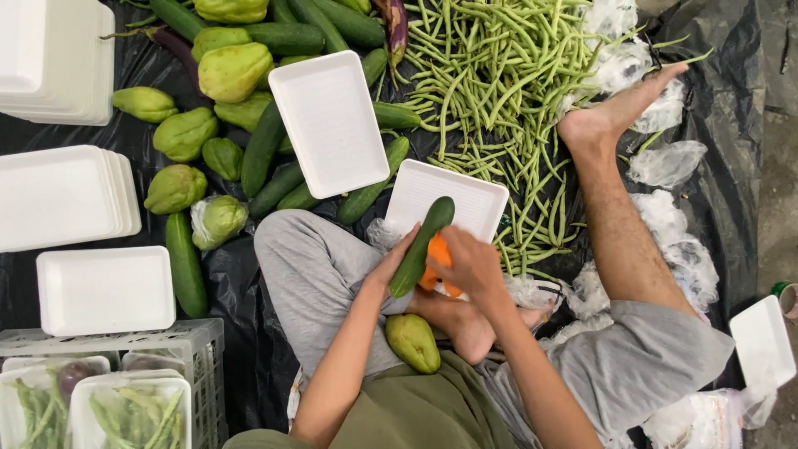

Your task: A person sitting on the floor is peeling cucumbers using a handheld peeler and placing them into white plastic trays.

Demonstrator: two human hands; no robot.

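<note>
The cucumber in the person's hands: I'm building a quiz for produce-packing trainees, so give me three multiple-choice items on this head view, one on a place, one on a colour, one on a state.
1. Where does the loose chayote nearest the person lie?
A. on the stack of trays
B. in the person's lap
C. among the green beans

2. What colour is the thing in the right hand?
A. orange
B. blue
C. white

3. How is the cucumber held?
A. lying flat in the white foam tray
B. wrapped in plastic film
C. bare, gripped by the left hand above the lap

Answers: 1 B, it rests between the folded legs. 2 A, the orange object shows beside the fingers. 3 C, the left hand's fingers close on its lower end, no film around it.
</note>
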